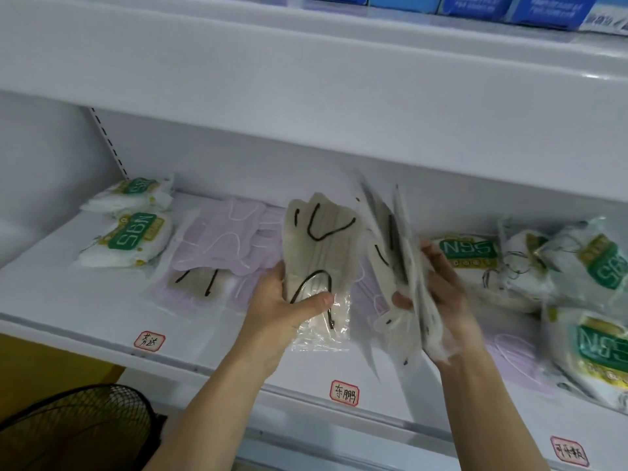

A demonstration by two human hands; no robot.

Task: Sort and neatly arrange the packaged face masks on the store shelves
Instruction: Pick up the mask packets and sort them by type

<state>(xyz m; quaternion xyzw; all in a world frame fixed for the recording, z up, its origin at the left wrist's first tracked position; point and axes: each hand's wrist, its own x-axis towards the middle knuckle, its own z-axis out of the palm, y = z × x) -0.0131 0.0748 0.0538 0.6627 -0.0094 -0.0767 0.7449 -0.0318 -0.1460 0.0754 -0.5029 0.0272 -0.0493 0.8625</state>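
White store shelving fills the view; the middle shelf (102,300) carries the packaged face masks, and its front edge bears three handwritten price labels (344,393). At the left rear of the shelf, two white N95 packs (131,237) with green labels lie one behind the other. Just beside them to the right, lilac mask packs (227,239) lie flat in clear sleeves, overlapping a beige pack with dark ear loops (198,283). The left hand (289,307) grips one beige mask pack (317,239) by its lower end, thumb on the front, and holds it upright above the shelf; the clear sleeve extends below the thumb. The right hand (438,290) grips a bundle of further beige packs (396,253) edge-on, blurred. More lilac packs (516,358) lie under and right of that hand. At the right end of the shelf, N95 packs (591,300) are piled untidily. On the upper shelf, blue boxes (543,8) stand in a row. A black fan grille (78,430) shows at lower left.
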